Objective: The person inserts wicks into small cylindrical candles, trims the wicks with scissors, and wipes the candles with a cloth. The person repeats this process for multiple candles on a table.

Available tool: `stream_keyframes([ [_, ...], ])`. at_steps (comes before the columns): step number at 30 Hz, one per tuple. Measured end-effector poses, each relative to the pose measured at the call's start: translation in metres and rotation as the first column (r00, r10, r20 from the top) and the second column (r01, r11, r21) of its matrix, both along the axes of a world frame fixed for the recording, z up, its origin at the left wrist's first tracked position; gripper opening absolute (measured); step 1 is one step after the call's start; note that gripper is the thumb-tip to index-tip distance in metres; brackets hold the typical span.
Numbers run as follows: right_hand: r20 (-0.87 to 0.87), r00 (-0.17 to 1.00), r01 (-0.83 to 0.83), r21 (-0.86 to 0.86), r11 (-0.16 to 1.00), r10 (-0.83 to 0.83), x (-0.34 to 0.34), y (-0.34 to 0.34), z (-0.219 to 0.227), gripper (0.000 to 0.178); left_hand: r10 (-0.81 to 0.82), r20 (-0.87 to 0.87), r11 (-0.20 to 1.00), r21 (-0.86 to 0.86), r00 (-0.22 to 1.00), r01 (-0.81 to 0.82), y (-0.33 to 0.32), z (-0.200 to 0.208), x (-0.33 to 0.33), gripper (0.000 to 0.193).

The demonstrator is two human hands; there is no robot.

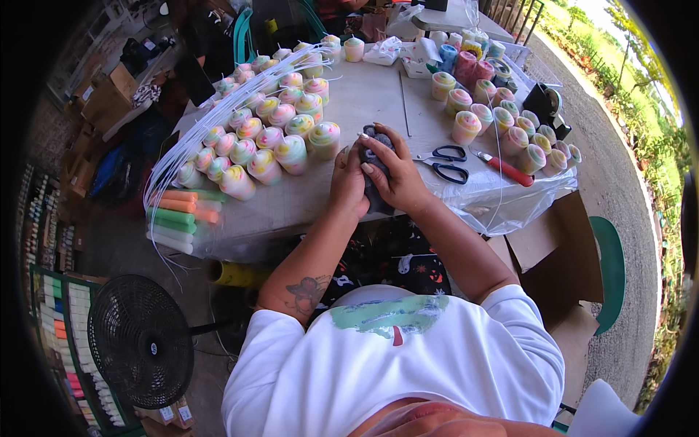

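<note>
1. Crumpled dark grey cloth (377,198), seen in the head view, is over the near part of the pale grey desk (375,91). The left hand (347,183) and right hand (397,177) are clamped on it from both sides; whether anything is wrapped inside, I cannot tell.
2. An outward swing of the left hand could topple the swirled pastel pillar candle (324,140) just beside it, and perhaps its neighbours in the close-packed rows.
3. A careless reach by the right hand could meet the metal scissors with dark blue loop handles (435,165), or the red-handled tool (510,170), whose narrow tip points inward.
4. Long thin white strands (211,113) arch over the left rows; a snag might drag several candles.
5. Clear plastic sheeting (502,209) covers the desk's right corner.
6. Around the desk: a black round fan (142,342), an open brown cardboard box (564,251), a green chair (611,273) and, outside, grey gravel (632,211).
</note>
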State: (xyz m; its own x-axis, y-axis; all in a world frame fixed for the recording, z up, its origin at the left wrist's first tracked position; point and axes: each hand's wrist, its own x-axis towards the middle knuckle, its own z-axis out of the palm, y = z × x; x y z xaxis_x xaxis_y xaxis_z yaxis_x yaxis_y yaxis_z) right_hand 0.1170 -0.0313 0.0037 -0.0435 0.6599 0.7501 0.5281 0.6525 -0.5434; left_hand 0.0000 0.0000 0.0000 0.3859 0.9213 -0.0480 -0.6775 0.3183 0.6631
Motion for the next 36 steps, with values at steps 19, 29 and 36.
stream_keyframes([
  [19, 0.081, 0.849, 0.528, -0.181, 0.830, -0.523, 0.066, 0.085, 0.050, 0.052, 0.186, -0.168, 0.962, 0.230, 0.968, -0.144, -0.012, 0.002, -0.041, 0.042],
  [29, 0.649, 0.683, 0.172, -0.589, 0.790, 0.335, 0.029, -0.137, -0.053, 0.024, -0.084, -0.064, 0.994, -0.081, 0.994, 0.078, -0.020, 0.000, -0.109, 0.050],
  [36, 0.714, 0.684, 0.416, -0.549, 0.725, 0.149, 0.049, -0.152, -0.123, 0.024, -0.157, -0.017, 0.980, -0.125, 0.987, 0.154, -0.020, -0.012, -0.103, 0.053],
])
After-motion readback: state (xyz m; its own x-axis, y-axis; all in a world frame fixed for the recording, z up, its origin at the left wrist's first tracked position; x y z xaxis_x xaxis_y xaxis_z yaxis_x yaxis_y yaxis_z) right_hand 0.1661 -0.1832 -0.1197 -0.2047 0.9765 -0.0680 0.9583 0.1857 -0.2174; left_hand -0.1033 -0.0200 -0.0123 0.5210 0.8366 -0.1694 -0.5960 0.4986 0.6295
